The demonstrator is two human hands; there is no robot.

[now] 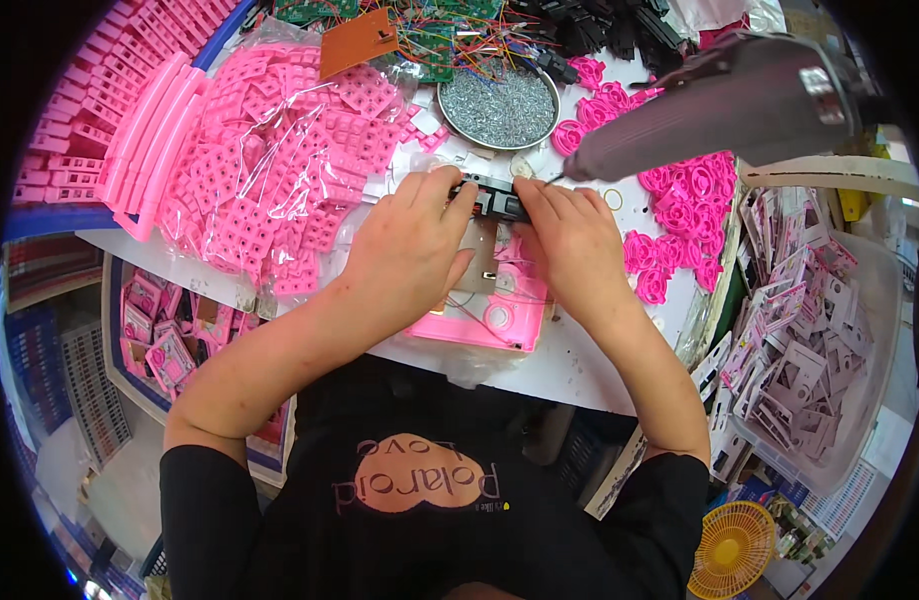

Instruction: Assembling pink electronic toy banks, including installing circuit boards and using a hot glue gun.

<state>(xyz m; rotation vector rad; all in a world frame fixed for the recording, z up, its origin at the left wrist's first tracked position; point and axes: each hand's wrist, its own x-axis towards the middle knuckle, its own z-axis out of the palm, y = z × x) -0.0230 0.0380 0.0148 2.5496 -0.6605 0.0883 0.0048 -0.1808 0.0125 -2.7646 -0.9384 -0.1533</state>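
Pink plastic pretty much everywhere in this one. Nearest the person, a flat pink housing (485, 322) lay on the white counter (570, 370), right at its front edge, with a grey plate half tucked under the hands. Both hands were up over it: the left hand (410, 250) and the right hand (570, 245) had their fingers pinched closed on a small black part (495, 198), one at each end, held just above the housing. So both grips were shut tight on that one piece, thumbs underneath as far as I could tell.

Just past the right fingers hung a grey electric screwdriver (720, 105), its tip pointing toward the black part and very near it, though nobody's hand was on it.

If I had to judge, the trick here was keeping the black part square and steady between both grips, and lining it up by feel before letting go with either hand, since the fingers hid most of it.

Further back sat a round metal dish of screws (500, 105), a clear bag of pink keypad pieces (270, 170) to the left, a heap of pink rings (680, 200) to the right, and a tangle of coloured wires (450, 40) at the far edge.
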